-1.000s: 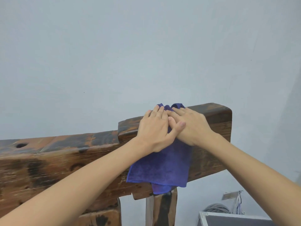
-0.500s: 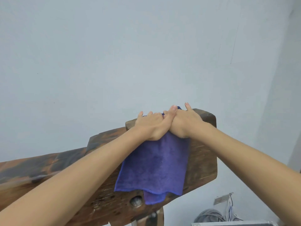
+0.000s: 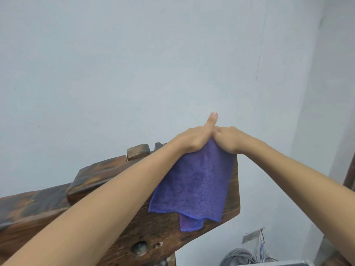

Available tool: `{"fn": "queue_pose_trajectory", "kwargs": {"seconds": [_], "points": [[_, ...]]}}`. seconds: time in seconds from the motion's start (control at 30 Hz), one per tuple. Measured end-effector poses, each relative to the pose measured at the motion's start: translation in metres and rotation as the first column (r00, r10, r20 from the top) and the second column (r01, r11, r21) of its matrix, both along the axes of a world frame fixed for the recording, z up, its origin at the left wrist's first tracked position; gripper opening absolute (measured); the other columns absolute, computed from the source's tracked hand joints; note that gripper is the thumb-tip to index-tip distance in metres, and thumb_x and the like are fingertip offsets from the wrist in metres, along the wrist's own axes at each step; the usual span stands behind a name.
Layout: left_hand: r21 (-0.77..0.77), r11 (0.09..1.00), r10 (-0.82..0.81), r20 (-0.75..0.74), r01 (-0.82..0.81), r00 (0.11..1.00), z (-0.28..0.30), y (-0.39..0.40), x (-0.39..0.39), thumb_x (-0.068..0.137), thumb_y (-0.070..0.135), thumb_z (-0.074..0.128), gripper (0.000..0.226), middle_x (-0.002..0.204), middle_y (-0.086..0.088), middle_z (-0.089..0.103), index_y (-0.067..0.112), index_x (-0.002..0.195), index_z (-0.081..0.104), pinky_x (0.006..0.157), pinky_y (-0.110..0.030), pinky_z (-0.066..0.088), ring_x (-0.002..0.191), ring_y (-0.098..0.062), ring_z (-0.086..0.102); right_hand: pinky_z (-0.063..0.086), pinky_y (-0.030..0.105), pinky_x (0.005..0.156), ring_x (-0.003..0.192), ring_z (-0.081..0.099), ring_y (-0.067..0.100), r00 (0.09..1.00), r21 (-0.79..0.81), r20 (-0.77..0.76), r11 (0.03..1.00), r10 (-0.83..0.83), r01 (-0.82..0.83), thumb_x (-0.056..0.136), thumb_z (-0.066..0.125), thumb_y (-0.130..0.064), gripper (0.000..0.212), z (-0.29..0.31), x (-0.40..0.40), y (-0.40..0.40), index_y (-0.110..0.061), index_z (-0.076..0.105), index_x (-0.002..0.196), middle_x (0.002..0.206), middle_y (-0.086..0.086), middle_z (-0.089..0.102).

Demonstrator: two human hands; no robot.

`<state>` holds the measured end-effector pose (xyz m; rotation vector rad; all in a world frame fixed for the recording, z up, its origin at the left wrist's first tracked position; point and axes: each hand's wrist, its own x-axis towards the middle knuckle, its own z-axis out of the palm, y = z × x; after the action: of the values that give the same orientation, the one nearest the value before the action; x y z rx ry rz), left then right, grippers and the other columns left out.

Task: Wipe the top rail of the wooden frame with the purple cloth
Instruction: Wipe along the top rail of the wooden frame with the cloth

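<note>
A dark, worn wooden frame runs from the lower left up to a blunt right end, and its top rail [image 3: 99, 169] is stepped. A purple cloth [image 3: 194, 185] is draped over the rail's right end and hangs down the near face. My left hand [image 3: 194, 139] presses flat on the cloth at the rail top, thumb sticking up. My right hand [image 3: 228, 139] lies right beside it, touching it, fingers curled over the cloth's top edge. The far side of the rail is hidden under both hands.
A pale blue-grey wall [image 3: 134, 73] fills the background, with a corner at the right. Below the frame's right end sit a grey coil of cable [image 3: 238, 256] and a small metal bracket [image 3: 253, 235]. A round hole [image 3: 139, 247] marks the frame's near face.
Both hands with the cloth have slid rightward along the rail to its right end. The view has swung so the frame looks steeper and closer.
</note>
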<state>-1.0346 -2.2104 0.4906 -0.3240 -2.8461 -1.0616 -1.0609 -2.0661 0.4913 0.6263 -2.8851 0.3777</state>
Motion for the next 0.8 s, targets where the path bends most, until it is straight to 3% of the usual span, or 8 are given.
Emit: {"fn": "queue_pose_trajectory", "kwargs": {"seconds": [0.07, 0.13, 0.2, 0.3, 0.37, 0.43, 0.57, 0.8], "points": [[0.284, 0.958, -0.045, 0.009, 0.04, 0.999, 0.003, -0.009, 0.001, 0.078, 0.088, 0.011, 0.097, 0.147, -0.002, 0.056, 0.024, 0.118, 0.072, 0.121, -0.041, 0.023, 0.137, -0.017, 0.048, 0.027, 0.042, 0.117, 0.143, 0.038, 0.033, 1.0, -0.098, 0.013, 0.995, -0.009, 0.01, 0.108, 0.018, -0.035, 0.052, -0.003, 0.004, 0.009, -0.025, 0.044, 0.152, 0.157, 0.007, 0.044], [0.375, 0.925, -0.036, -0.065, 0.058, 0.997, 0.003, -0.019, 0.004, 0.083, 0.078, 0.018, 0.083, 0.142, -0.001, 0.061, 0.023, 0.111, 0.074, 0.118, -0.042, 0.027, 0.134, -0.016, 0.05, 0.031, 0.041, 0.114, 0.14, 0.041, 0.033, 0.998, -0.104, 0.041, 0.993, -0.047, 0.051, 0.108, 0.02, -0.035, 0.051, 0.0, 0.007, 0.015, -0.02, 0.051, 0.145, 0.155, 0.008, 0.047], [0.136, 0.989, -0.04, -0.157, 0.062, 0.987, 0.002, -0.029, 0.012, 0.088, 0.061, 0.023, 0.067, 0.133, -0.006, 0.066, 0.02, 0.104, 0.073, 0.113, -0.044, 0.035, 0.126, -0.023, 0.056, 0.039, 0.043, 0.105, 0.129, 0.05, 0.034, 0.987, -0.016, 0.006, 0.987, -0.159, 0.159, 0.105, 0.02, -0.036, 0.049, 0.006, 0.008, 0.015, -0.019, 0.061, 0.126, 0.143, 0.011, 0.056], [-0.226, 0.968, -0.144, -0.138, 0.11, 0.98, -0.009, -0.036, 0.017, 0.087, 0.045, 0.033, 0.053, 0.117, -0.012, 0.066, 0.002, 0.103, 0.059, 0.104, -0.05, 0.039, 0.113, -0.031, 0.057, 0.039, 0.041, 0.089, 0.117, 0.053, 0.037, 0.926, 0.097, -0.268, 0.949, -0.266, 0.301, 0.099, 0.034, -0.026, 0.031, 0.014, 0.013, 0.0, -0.015, 0.062, 0.105, 0.127, 0.013, 0.058], [-0.305, 0.94, -0.186, -0.085, 0.152, 0.979, -0.008, -0.036, 0.023, 0.083, 0.055, 0.045, 0.06, 0.121, -0.007, 0.061, 0.005, 0.114, 0.056, 0.105, -0.047, 0.038, 0.115, -0.027, 0.054, 0.041, 0.037, 0.086, 0.115, 0.055, 0.036, 0.931, 0.046, -0.34, 0.986, -0.136, 0.161, 0.097, 0.038, -0.021, 0.023, 0.01, 0.016, -0.011, -0.013, 0.059, 0.099, 0.122, 0.011, 0.06], [-0.402, 0.903, -0.214, -0.107, 0.154, 0.971, -0.007, -0.032, 0.026, 0.078, 0.065, 0.06, 0.076, 0.132, -0.002, 0.056, 0.014, 0.134, 0.05, 0.11, -0.043, 0.036, 0.122, -0.023, 0.05, 0.045, 0.043, 0.095, 0.122, 0.055, 0.029, 0.978, -0.008, -0.209, 1.0, 0.022, -0.024, 0.102, 0.029, -0.03, 0.039, 0.001, 0.016, -0.017, -0.023, 0.064, 0.119, 0.132, -0.001, 0.062], [-0.474, 0.878, -0.176, -0.185, 0.069, 0.967, -0.01, -0.028, 0.03, 0.062, 0.082, 0.07, 0.108, 0.139, 0.002, 0.054, 0.024, 0.149, 0.041, 0.111, -0.038, 0.04, 0.127, -0.021, 0.05, 0.036, 0.046, 0.099, 0.136, 0.046, 0.021, 0.995, 0.071, -0.097, 0.997, 0.006, 0.001, 0.1, 0.006, -0.055, 0.063, -0.003, 0.014, -0.023, -0.039, 0.051, 0.141, 0.15, -0.013, 0.05], [-0.561, 0.827, -0.188, -0.213, 0.037, 0.959, -0.017, -0.044, 0.03, 0.082, 0.065, 0.064, 0.085, 0.141, -0.008, 0.053, 0.015, 0.148, 0.042, 0.111, -0.039, 0.039, 0.128, -0.026, 0.049, 0.035, 0.048, 0.099, 0.135, 0.046, 0.024, 0.986, 0.149, -0.165, 0.988, -0.007, 0.032, 0.099, 0.003, -0.057, 0.069, -0.006, 0.014, -0.034, -0.033, 0.055, 0.137, 0.146, -0.006, 0.052]]}}
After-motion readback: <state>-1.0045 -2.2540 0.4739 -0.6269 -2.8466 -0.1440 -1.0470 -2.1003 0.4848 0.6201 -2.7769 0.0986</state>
